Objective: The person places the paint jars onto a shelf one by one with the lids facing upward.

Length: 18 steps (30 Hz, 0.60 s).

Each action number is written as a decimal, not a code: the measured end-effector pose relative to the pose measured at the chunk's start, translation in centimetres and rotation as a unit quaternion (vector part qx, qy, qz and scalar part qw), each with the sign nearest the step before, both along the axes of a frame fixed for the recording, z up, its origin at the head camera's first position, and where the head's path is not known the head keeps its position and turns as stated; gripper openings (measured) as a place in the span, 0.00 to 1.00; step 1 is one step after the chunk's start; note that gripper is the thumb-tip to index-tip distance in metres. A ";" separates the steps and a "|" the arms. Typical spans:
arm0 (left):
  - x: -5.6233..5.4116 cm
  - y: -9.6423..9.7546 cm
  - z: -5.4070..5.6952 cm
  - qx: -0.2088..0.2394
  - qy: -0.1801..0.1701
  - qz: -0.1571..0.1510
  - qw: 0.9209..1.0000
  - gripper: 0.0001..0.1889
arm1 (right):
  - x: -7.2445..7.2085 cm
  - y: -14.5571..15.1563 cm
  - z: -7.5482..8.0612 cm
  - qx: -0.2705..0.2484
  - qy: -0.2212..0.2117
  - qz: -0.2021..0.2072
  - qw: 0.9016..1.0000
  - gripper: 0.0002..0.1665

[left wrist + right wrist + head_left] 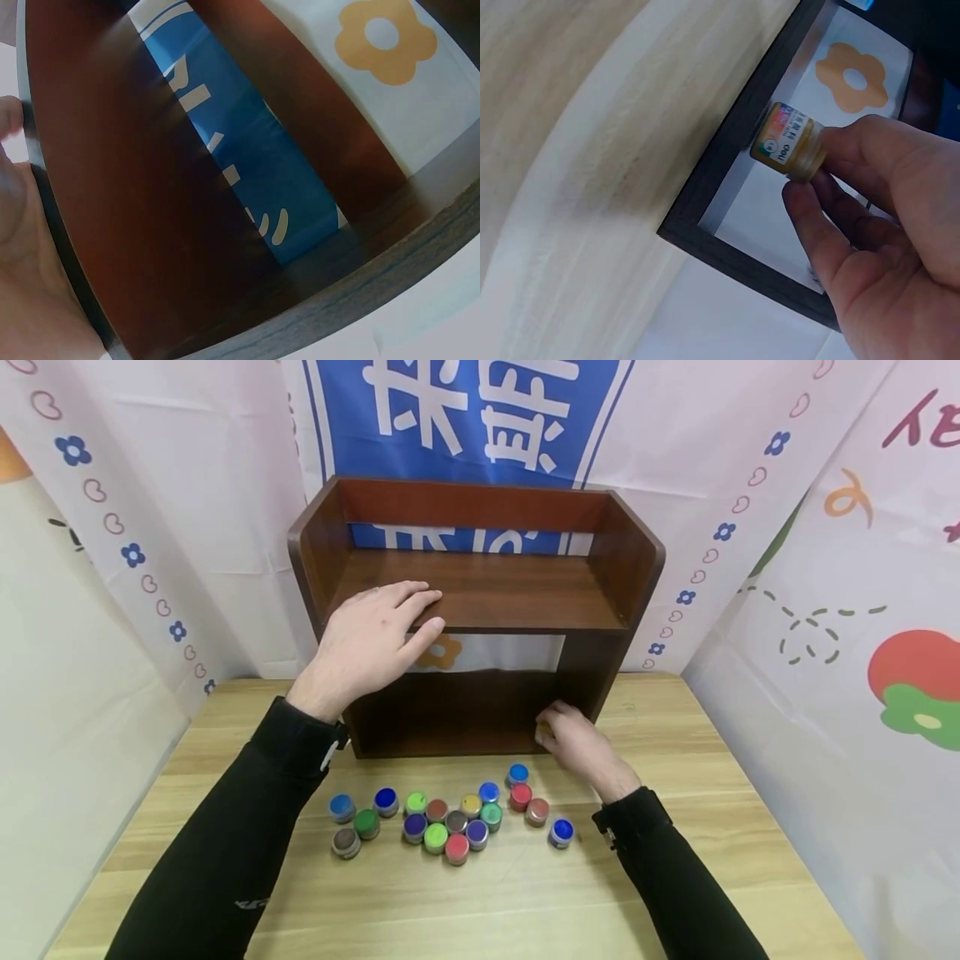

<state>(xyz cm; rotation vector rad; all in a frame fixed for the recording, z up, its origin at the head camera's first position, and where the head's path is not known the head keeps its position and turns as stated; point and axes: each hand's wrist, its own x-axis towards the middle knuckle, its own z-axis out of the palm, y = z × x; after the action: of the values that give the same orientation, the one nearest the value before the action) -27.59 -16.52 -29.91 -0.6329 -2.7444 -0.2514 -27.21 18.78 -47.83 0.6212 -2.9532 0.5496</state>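
A dark brown wooden shelf unit stands at the back of the table. My right hand is at the lower right of its bottom compartment. Thumb and fingertips pinch a small paint jar with yellow-ochre paint and a white label. In the right wrist view the jar's base is right at the bottom board's front edge. My left hand lies over the left part of the middle board, fingers extended. The left wrist view shows part of that hand beside a brown board.
Several small paint jars in blue, green, red, purple and brown stand on the wooden table before the shelf, among them a blue jar near my right sleeve and a green jar. Printed white cloth hangs behind and at the sides.
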 end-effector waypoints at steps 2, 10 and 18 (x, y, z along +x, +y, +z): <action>0.0 0.0 0.0 0.001 0.001 -0.001 1.000 0.36 | -0.1 -0.1 0.1 0.013 0.003 0.004 1.000 0.19; 0.0 -0.1 -0.1 0.005 0.007 -0.002 1.000 0.36 | -0.1 -0.8 1.0 0.093 0.065 0.043 0.993 0.13; 0.1 -0.1 -0.1 0.008 0.007 -0.003 1.000 0.36 | 0.1 -1.1 1.3 0.153 0.090 0.059 0.982 0.03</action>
<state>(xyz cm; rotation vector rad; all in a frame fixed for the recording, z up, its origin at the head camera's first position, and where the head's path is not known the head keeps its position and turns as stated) -27.53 -16.61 -29.96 -0.6369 -2.7253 -0.2684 -27.15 17.69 -46.58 0.8285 -2.8608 0.0387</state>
